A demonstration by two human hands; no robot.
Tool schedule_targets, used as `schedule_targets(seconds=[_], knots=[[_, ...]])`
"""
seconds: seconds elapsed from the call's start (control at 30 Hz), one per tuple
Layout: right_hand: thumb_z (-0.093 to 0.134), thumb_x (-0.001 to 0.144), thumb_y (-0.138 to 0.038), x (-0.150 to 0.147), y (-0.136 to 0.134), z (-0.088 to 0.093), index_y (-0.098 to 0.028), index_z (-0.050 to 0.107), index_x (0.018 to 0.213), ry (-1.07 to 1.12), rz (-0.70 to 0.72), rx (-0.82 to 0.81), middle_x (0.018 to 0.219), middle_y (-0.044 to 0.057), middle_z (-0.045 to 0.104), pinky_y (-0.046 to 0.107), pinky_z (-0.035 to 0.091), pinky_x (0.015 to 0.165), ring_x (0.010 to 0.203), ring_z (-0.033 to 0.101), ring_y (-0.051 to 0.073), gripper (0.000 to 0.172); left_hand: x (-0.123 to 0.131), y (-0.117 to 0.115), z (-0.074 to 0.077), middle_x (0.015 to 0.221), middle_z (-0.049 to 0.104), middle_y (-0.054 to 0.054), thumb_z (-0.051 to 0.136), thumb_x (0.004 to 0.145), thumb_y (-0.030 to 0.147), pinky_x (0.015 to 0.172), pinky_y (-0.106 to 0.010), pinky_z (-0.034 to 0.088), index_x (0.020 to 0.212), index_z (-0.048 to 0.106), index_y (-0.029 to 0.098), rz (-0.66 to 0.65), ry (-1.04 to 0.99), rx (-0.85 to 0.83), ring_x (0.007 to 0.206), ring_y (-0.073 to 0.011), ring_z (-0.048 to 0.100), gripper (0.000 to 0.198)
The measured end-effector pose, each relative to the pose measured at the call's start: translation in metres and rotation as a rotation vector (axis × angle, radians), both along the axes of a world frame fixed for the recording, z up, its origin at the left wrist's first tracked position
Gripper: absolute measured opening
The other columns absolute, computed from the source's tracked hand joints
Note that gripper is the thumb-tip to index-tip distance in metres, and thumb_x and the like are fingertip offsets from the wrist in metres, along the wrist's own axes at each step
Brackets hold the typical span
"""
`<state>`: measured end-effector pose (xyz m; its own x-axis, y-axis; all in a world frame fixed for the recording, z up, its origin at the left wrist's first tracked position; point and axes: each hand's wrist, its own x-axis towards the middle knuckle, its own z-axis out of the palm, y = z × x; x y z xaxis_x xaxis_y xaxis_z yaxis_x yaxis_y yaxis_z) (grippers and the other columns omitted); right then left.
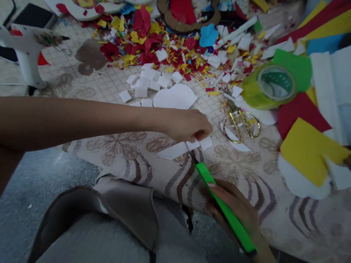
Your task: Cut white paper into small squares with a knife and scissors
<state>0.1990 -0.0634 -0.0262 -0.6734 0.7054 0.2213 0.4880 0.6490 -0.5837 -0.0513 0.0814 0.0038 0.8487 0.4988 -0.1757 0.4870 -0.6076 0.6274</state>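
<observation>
My left hand [187,125] reaches across from the left and pinches a strip of white foam [177,149] against the patterned cloth [248,173]. My right hand [236,208] grips a bright green utility knife [225,207], its tip touching the white strip just below my left fingers. Small white cut squares [200,144] lie at the strip's end.
More white squares and a white shape [174,97] lie just beyond. Gold scissors [241,123], a green tape roll [269,86], a white glue gun [26,45] at left, red and yellow paper scraps [149,44], coloured foam sheets [308,147] at right, a brown flower frame [187,6].
</observation>
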Motion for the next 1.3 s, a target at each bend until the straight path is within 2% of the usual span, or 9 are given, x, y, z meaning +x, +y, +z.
schedule_targets(seconds=[0.13, 0.47, 0.63, 0.83, 1.07, 1.3], knots=[[0.054, 0.092, -0.021, -0.01, 0.001, 0.001, -0.03, 0.044, 0.14, 0.038, -0.042, -0.022, 0.116, 0.006, 0.065, 0.027, 0.059, 0.077, 0.097, 0.068, 0.019, 0.05, -0.001, 0.0, 0.001, 0.079, 0.062, -0.003, 0.062, 0.071, 0.0, 0.068, -0.022, 0.033, 0.074, 0.057, 0.014, -0.001, -0.005, -0.016, 0.074, -0.0126, 0.053, 0.015], [0.054, 0.093, -0.019, -0.023, 0.006, 0.004, -0.027, 0.043, 0.141, 0.068, -0.03, -0.028, 0.114, 0.007, 0.065, 0.028, 0.059, 0.078, 0.097, 0.068, 0.019, 0.05, 0.0, 0.0, 0.001, 0.081, 0.063, -0.003, 0.059, 0.07, -0.003, 0.068, -0.023, 0.033, 0.075, 0.059, 0.013, 0.002, 0.005, -0.015, 0.074, -0.0128, 0.053, 0.017], [0.054, 0.092, -0.017, -0.013, 0.0, 0.009, -0.028, 0.041, 0.143, 0.012, -0.016, -0.049, 0.117, 0.007, 0.064, 0.029, 0.059, 0.08, 0.099, 0.068, 0.02, 0.054, -0.001, 0.0, 0.0, 0.08, 0.063, -0.004, 0.06, 0.07, -0.002, 0.069, -0.023, 0.034, 0.077, 0.061, 0.013, 0.004, -0.017, -0.006, 0.075, -0.0132, 0.053, 0.016], [0.054, 0.091, -0.02, 0.003, -0.005, 0.009, -0.028, 0.041, 0.143, -0.021, -0.026, 0.027, 0.112, 0.007, 0.066, 0.026, 0.06, 0.072, 0.093, 0.07, 0.019, 0.054, -0.002, 0.001, -0.003, 0.078, 0.064, -0.002, 0.06, 0.069, -0.002, 0.067, -0.022, 0.035, 0.075, 0.062, 0.014, 0.017, -0.03, -0.004, 0.071, -0.0115, 0.054, 0.017], [0.055, 0.092, -0.023, 0.007, -0.006, 0.003, -0.029, 0.039, 0.145, -0.008, -0.012, 0.001, 0.113, 0.007, 0.066, 0.026, 0.06, 0.07, 0.093, 0.071, 0.022, 0.056, -0.006, -0.003, -0.003, 0.067, 0.064, 0.002, 0.065, 0.068, 0.001, 0.063, -0.021, 0.037, 0.076, 0.065, 0.012, 0.169, -0.092, -0.072, 0.062, -0.0092, 0.056, 0.013], [0.055, 0.092, -0.023, 0.006, -0.005, 0.002, -0.026, 0.039, 0.144, 0.001, -0.01, 0.025, 0.11, 0.008, 0.067, 0.024, 0.059, 0.069, 0.092, 0.071, 0.021, 0.054, -0.007, -0.001, 0.005, 0.063, 0.064, 0.004, 0.066, 0.068, 0.003, 0.061, -0.019, 0.036, 0.075, 0.067, 0.013, 0.229, -0.104, -0.087, 0.061, -0.008, 0.057, 0.012]])
